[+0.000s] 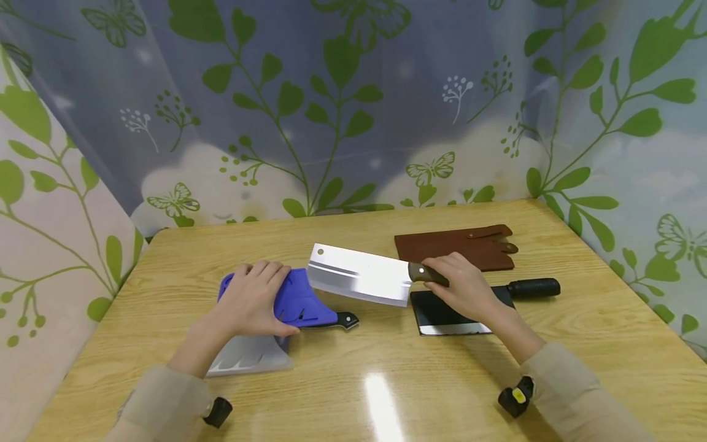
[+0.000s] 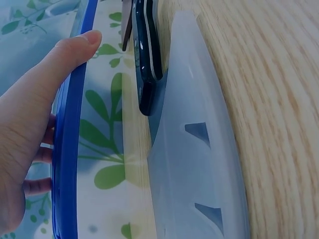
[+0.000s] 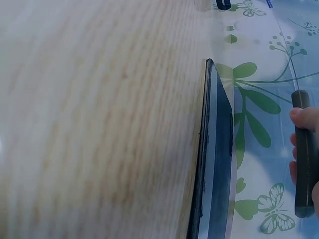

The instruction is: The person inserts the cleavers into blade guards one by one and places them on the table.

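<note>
My left hand [image 1: 256, 301] grips a blue knife sheath [image 1: 301, 301], which its edge view shows raised above the table in the left wrist view. Below it lies a translucent white sheath [image 2: 194, 149] with a black-handled knife [image 2: 147, 55] in it; the blade is mostly hidden. My right hand [image 1: 461, 285] holds a cleaver [image 1: 361, 273] by its dark handle, the broad shiny blade pointing left, in the air beside the blue sheath. A second cleaver, black-bladed with a black handle [image 1: 533, 288], lies on the table under the right hand.
A brown leather sheath [image 1: 442, 245] with straps lies at the back right of the wooden table [image 1: 326, 387]. Behind the table hangs a leaf-patterned curtain [image 1: 353, 123]. Black wrist cameras [image 1: 516, 396] sit by both sleeves.
</note>
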Available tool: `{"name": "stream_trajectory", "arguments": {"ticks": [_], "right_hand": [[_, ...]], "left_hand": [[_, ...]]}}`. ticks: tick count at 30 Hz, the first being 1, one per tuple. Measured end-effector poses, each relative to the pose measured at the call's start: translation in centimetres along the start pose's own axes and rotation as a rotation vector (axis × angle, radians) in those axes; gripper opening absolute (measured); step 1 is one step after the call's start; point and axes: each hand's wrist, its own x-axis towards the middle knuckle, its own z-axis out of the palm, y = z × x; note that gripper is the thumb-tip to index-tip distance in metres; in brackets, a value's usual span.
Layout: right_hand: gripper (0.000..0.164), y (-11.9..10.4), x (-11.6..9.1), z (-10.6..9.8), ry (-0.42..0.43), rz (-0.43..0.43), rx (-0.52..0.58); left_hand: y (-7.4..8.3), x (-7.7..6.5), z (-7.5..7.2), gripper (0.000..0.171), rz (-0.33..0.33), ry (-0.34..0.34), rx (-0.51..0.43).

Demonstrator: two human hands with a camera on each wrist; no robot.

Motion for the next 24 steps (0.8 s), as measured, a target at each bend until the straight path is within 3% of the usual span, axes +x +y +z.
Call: {"name": "stream_trajectory", "arguments": {"ticks": [10,20,24], "right_hand": [[0.039,-0.13,0.05,-0.09,0.014,-0.033,-0.022],[0.041,-0.08,0.11,0.15,0.062,-0.147,-0.009],[0.042,-0.13,-0.02,0.29,0.06,-0.156,0.009]], "left_hand": [[-0.14,-0.13,-0.04,0.112,-0.009,-0.004,0.004],[-0.51,-0.32,-0.36,0.112,-0.03,-0.038,0.001],[-0.58,-0.4,-0.37,0.112,-0.027,-0.035,-0.003]]}}
